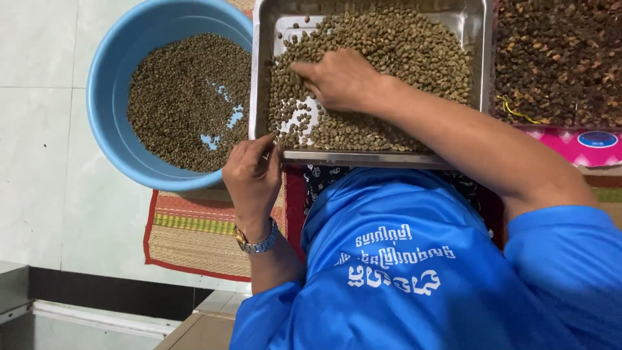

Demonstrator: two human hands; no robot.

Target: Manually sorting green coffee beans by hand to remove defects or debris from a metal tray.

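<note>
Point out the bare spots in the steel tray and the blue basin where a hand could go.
Steel tray: bare metal at its upper left corner and a small cleared patch under the right hand; beans crowd the rest. Blue basin: tiny blue gaps mid-pile, otherwise only its bare wall. The left hand grips the tray's near corner.

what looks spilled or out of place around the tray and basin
Nothing stands out. The beans all lie inside the steel tray and the blue basin; none show on the tiled floor or woven mat.

A tray [476, 39] of beans [402, 45] sits between a basin [107, 97] of beans on its left and a heap of husks [557, 58] on its right, a mat [194, 240] beneath
</note>
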